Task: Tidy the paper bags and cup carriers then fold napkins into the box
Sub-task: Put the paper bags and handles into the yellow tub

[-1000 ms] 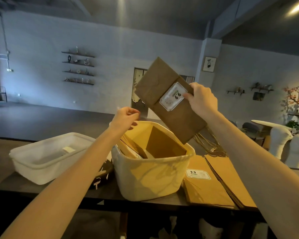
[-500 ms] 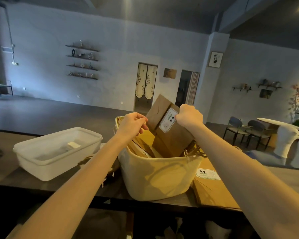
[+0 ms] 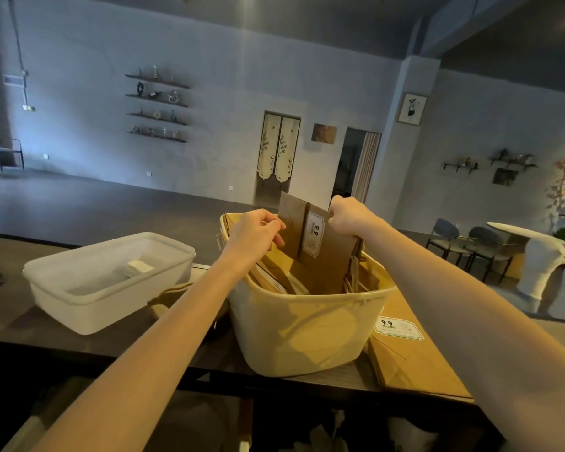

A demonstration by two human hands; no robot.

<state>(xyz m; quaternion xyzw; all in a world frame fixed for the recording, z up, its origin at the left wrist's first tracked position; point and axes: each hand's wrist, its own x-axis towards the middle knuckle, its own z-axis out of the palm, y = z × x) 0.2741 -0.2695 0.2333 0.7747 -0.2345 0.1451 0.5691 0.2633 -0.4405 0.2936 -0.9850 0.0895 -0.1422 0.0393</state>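
A folded brown paper bag (image 3: 327,252) with a white label stands upright inside the cream bin (image 3: 307,334), its lower part below the rim. My right hand (image 3: 346,216) grips the bag's top right edge. My left hand (image 3: 258,233) reaches over the bin's left rim, and its curled fingers touch the bag's left edge and hold back other flat bags (image 3: 271,278) stacked against the bin's left wall. More flat paper bags (image 3: 405,353) lie on the counter to the right of the bin, partly under my right forearm.
A translucent white box (image 3: 105,288) with a small white folded piece inside stands to the left of the bin. A brown cup carrier (image 3: 170,298) lies between them. The dark counter's front edge (image 3: 111,350) runs below. Chairs and a white table stand far right.
My right hand has lowered the labelled bag from up in the air into the bin, turning it upright. My left hand moved in to the bag's left edge.
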